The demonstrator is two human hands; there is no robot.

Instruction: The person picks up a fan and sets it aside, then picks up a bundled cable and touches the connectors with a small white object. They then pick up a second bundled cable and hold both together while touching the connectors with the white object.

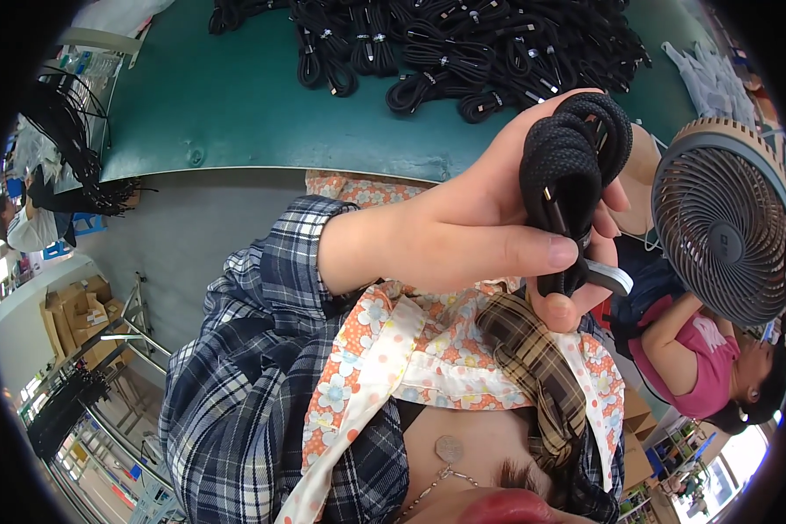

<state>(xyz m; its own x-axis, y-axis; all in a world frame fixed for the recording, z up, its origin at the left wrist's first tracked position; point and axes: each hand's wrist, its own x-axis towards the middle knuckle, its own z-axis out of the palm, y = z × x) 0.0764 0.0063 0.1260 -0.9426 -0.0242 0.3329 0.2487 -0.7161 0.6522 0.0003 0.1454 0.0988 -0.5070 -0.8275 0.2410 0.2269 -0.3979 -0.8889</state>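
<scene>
A coiled black braided cable (576,166) is held up in front of my chest, with a small metal-tipped plug showing on its near side. My left hand (463,223) is closed round the coil, thumb pressed on the near side and index finger over the top. Fingertips come round its right side. My right hand (561,312) is mostly hidden behind the coil; its visible fingertips are closed at the lower end. Close by them a narrow strap with a pale face (611,278) sticks out to the right, and where it leads is hidden.
Many tied black cables (445,52) are heaped on the green table (236,113). A round fan (725,227) stands close on the right, near a clear plastic bag (712,83). A person in pink (690,358) sits beyond it. Loose cables (70,131) hang at the left; cardboard boxes (83,314) are farther off.
</scene>
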